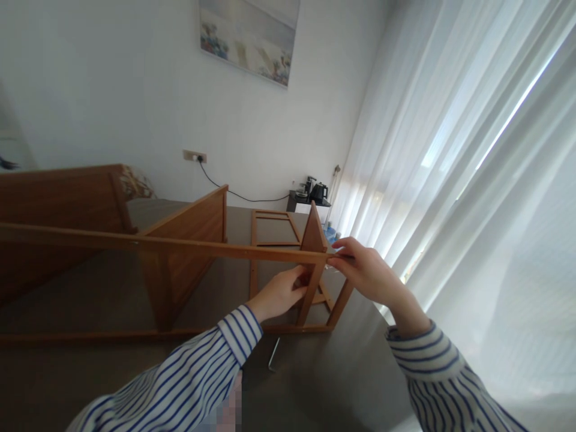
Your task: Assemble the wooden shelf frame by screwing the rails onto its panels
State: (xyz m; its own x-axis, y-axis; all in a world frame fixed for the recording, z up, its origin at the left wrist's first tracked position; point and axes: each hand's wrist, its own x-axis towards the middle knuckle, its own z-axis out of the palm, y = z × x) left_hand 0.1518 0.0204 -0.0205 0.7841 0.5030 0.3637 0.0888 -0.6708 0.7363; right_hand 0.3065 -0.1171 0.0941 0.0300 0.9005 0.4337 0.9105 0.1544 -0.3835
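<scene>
A brown wooden furniture frame (180,246) stands on the grey floor, with a long top rail running from the left edge to its right end. My left hand (279,294) is wrapped around an upright leg (308,300) near that right end. My right hand (366,270) pinches the tip of the top rail at the corner, fingers closed; whether a small tool or screw is in them I cannot make out. A metal hex key (273,355) lies on the floor just below the frame. Both arms wear blue-striped white sleeves.
A separate wooden frame panel (274,228) lies flat on the floor behind. A wooden bed board (58,204) stands at left. A small dark table with a kettle (315,193) sits by the far wall, a cable running to a socket (194,156). White curtains (472,180) fill the right.
</scene>
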